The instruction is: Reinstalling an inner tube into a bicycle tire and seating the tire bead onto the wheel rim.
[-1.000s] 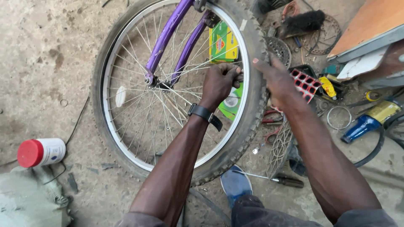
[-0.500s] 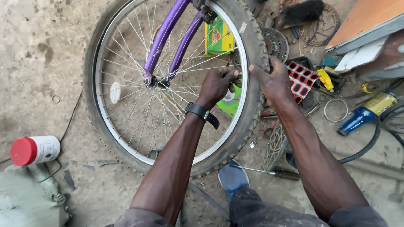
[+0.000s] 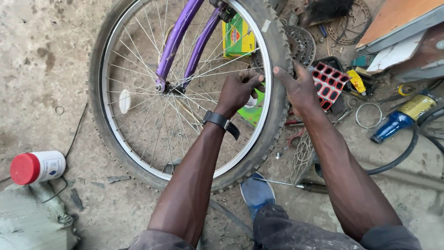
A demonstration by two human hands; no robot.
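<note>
Dark grey trousers (image 3: pixel 296 231) and a blue shoe (image 3: pixel 257 190) sit nearest the camera, just below both forearms. Past them, the left hand (image 3: pixel 238 90) reaches through the spokes (image 3: pixel 143 115) of a bicycle wheel (image 3: pixel 185 92), fingers curled shut around something at the silver rim (image 3: pixel 266 106); what exactly they pinch cannot be told. A black watch (image 3: pixel 221 121) bands that wrist. Just right of it, across the black tyre (image 3: pixel 280 83), the right hand (image 3: pixel 300 85) presses on the tread, thumb up and fingers wrapped over the outer side. A screwdriver (image 3: pixel 296 185) lies below this hand. Left of the grip, purple frame tubes (image 3: pixel 185 37) meet the hub. Well left lies a white bottle with a red cap (image 3: pixel 39 166). Beyond the hands rest a green box (image 3: pixel 237 37), a red-and-black tray (image 3: pixel 329 82) and a blue-and-yellow can (image 3: pixel 401 118).
</note>
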